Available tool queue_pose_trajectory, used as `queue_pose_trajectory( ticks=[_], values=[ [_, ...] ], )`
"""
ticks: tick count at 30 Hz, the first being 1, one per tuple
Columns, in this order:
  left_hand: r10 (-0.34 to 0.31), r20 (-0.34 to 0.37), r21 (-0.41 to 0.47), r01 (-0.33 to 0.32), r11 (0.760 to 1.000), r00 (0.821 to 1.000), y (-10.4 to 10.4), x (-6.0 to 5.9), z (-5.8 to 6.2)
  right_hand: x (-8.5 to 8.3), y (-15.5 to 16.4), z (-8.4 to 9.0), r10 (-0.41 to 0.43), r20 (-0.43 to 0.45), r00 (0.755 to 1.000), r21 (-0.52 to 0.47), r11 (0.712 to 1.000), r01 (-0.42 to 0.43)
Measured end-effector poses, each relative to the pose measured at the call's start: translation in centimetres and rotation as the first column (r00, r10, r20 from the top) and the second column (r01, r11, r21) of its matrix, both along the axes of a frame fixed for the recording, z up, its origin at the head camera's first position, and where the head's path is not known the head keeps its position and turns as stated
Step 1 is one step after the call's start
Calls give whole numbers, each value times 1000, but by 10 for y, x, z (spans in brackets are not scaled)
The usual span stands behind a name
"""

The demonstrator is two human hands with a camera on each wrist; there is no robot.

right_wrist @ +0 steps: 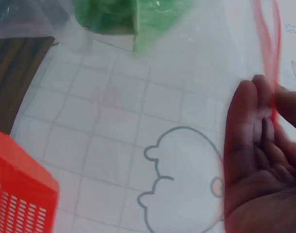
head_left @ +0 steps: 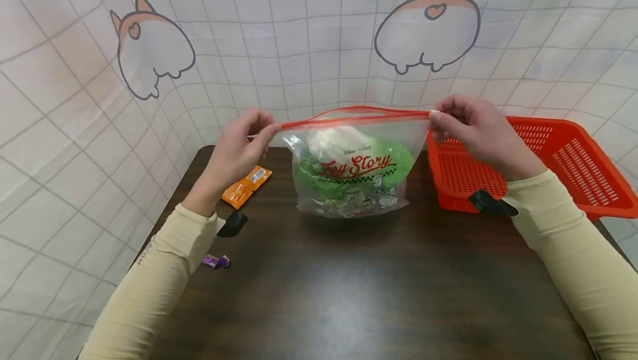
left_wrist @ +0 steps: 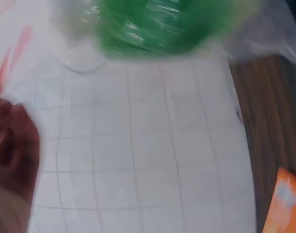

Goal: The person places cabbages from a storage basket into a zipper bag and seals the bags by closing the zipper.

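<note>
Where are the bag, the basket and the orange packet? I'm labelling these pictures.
bag (head_left: pixel 349 174): head view, printed front of the clear bag.
basket (head_left: pixel 573 155): head view, perforated inner wall on the right side.
orange packet (head_left: pixel 244 188): head view, middle of the wrapper lying on the table.

left wrist view: heavily blurred, green contents (left_wrist: pixel 148 29) smeared | orange packet (left_wrist: pixel 286 204) below left hand cut by frame edge | basket (head_left: pixel 548 155) beyond right hand partly hidden by it | purple sweets (head_left: pixel 215 261) too small to identify
</note>
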State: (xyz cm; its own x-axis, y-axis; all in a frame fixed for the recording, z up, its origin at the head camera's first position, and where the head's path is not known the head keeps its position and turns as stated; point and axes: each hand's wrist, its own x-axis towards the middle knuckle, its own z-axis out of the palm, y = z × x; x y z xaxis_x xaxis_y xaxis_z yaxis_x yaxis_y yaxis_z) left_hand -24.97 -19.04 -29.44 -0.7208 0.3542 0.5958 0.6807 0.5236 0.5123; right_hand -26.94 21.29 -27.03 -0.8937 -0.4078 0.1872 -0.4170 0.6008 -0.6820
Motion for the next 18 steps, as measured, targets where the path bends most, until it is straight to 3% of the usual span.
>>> queue_pose_trajectory(
  ticks=[2,5,10,14,18],
  values=[
    [27,-28,-23,-28,999,999,-1,1,4,1,1,2,16,-15,1000,23,1000,-15],
    [7,-91,-116,-18,993,996,2,2,6,2,-2,5,105,-27,994,92,990,-102],
    [18,-50,-37,-20,999,999,7,2,7,4,-6,10,111,-86,990,154,983,-97],
    [26,-69,-17,-28,999,997,8,4,8,3,-3,14,93,-52,994,196,977,-81],
    [-19,-103,-149,3,989,995,9,4,6,3,3,14,167,14,986,294,942,-164]
  ],
)
